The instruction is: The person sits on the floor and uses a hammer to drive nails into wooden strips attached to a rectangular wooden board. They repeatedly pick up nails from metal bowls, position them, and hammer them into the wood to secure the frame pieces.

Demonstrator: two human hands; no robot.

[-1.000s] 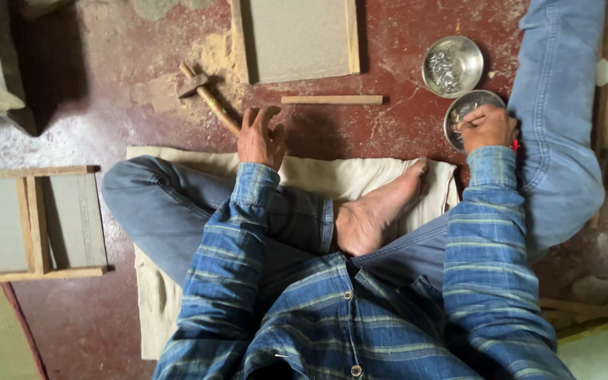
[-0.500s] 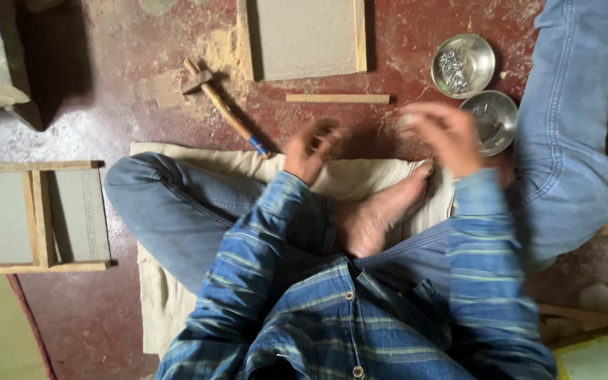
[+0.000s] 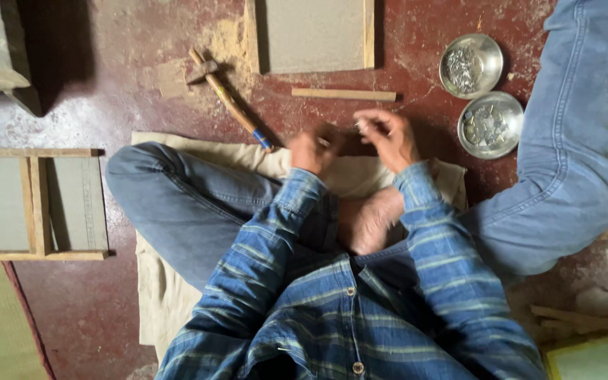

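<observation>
Right hand (image 3: pixel 387 135) pinches a small nail (image 3: pixel 362 126); left hand (image 3: pixel 312 149) curls closed, contents indiscernible. Hammer (image 3: pixel 226 98) lies at ten o'clock. A loosened pinch could drop the nail.

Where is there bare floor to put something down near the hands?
Bare red floor lies left of the hammer, above the cloth. A narrow strip runs between the wooden strip and the framed board. It is crowded around both hands, left and right, and by the two metal bowls.
</observation>
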